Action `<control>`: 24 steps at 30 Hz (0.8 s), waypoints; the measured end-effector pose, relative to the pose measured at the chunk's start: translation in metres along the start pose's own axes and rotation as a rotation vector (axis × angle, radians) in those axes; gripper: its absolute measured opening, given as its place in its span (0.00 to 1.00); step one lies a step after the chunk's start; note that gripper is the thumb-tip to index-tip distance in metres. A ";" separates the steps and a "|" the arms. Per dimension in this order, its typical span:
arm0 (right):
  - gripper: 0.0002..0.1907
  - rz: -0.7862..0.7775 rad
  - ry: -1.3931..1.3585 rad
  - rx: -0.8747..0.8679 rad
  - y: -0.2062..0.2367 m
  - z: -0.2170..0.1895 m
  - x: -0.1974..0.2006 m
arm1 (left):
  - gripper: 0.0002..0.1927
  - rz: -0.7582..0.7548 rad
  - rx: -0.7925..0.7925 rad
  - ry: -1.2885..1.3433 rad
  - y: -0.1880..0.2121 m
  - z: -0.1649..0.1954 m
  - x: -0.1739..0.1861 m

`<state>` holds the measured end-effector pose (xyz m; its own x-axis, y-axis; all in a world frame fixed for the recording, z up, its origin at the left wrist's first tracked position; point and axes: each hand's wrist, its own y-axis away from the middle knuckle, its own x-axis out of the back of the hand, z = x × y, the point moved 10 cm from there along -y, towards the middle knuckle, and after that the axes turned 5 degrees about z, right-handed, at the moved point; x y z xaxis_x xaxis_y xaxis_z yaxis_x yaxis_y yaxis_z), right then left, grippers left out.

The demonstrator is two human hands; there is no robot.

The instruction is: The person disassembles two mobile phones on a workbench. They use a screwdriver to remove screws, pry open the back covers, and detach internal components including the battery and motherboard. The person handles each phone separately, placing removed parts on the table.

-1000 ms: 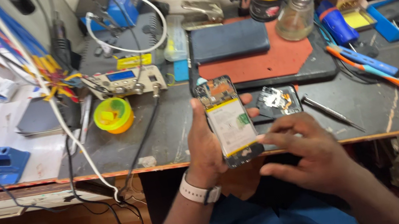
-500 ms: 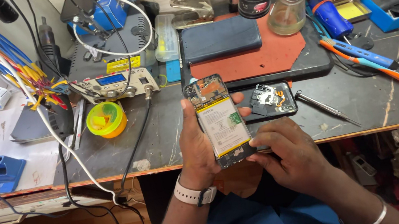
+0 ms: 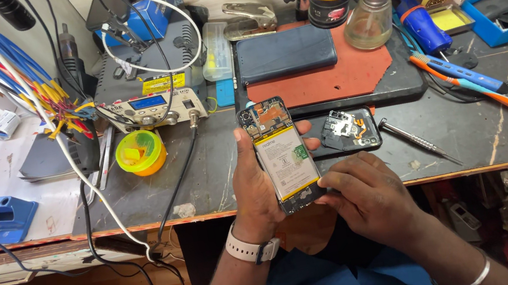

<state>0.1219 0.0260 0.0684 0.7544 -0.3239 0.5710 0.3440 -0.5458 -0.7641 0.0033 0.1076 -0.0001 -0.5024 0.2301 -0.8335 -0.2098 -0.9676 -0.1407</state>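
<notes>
Holding the opened phone (image 3: 281,155) upright over the near edge of the worktop (image 3: 472,133), the left hand (image 3: 254,190) wraps it from behind and from its left side, thumb on the left edge, fingertips showing past the right edge. The phone's long axis runs from its bottom end, nearest the person, up and slightly left toward the camera end. The right hand (image 3: 366,196) sits at the phone's lower right corner, its grip pressed onto the bottom end with thumb and forefinger, so it is the nearer hand to that end. A detached dark part (image 3: 349,130) lies just right of the phone, a screwdriver (image 3: 419,142) further right.
</notes>
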 end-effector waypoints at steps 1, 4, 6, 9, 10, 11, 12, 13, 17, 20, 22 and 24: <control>0.13 -0.007 -0.002 -0.010 -0.001 0.000 -0.001 | 0.41 -0.006 -0.008 -0.006 0.000 0.001 0.000; 0.13 -0.028 -0.006 -0.037 -0.002 0.001 -0.003 | 0.41 -0.015 0.003 0.010 -0.001 0.001 -0.001; 0.14 -0.036 -0.008 -0.042 -0.002 0.003 -0.003 | 0.41 -0.014 0.016 0.013 -0.001 0.000 -0.001; 0.15 -0.110 -0.007 -0.148 0.002 0.017 -0.009 | 0.41 -0.008 0.038 0.013 0.000 -0.001 -0.001; 0.16 -0.104 -0.028 -0.173 0.003 0.021 -0.009 | 0.41 -0.012 0.047 0.023 0.000 -0.002 -0.002; 0.17 -0.098 -0.050 -0.197 0.004 0.025 -0.008 | 0.41 -0.016 0.054 0.034 0.001 -0.003 -0.002; 0.18 -0.094 -0.073 -0.221 0.006 0.028 -0.008 | 0.41 -0.033 0.038 0.045 0.001 -0.001 -0.004; 0.18 -0.082 -0.081 -0.220 0.007 0.029 -0.007 | 0.40 -0.049 0.023 0.057 0.002 0.001 -0.006; 0.19 -0.036 -0.141 -0.235 0.011 0.030 -0.005 | 0.40 -0.023 -0.004 0.047 0.003 0.002 -0.004; 0.19 -0.023 -0.139 -0.159 0.008 0.022 -0.004 | 0.40 -0.014 -0.002 0.047 0.003 0.002 -0.003; 0.18 -0.026 -0.119 -0.109 0.006 0.017 -0.003 | 0.40 -0.025 0.009 0.062 0.003 0.001 -0.004; 0.17 -0.030 -0.102 -0.087 0.005 0.015 -0.003 | 0.40 -0.042 0.012 0.069 0.002 0.001 -0.005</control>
<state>0.1293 0.0359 0.0582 0.7991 -0.2286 0.5560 0.3206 -0.6204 -0.7158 0.0042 0.1044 0.0044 -0.4343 0.2629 -0.8616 -0.2401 -0.9557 -0.1705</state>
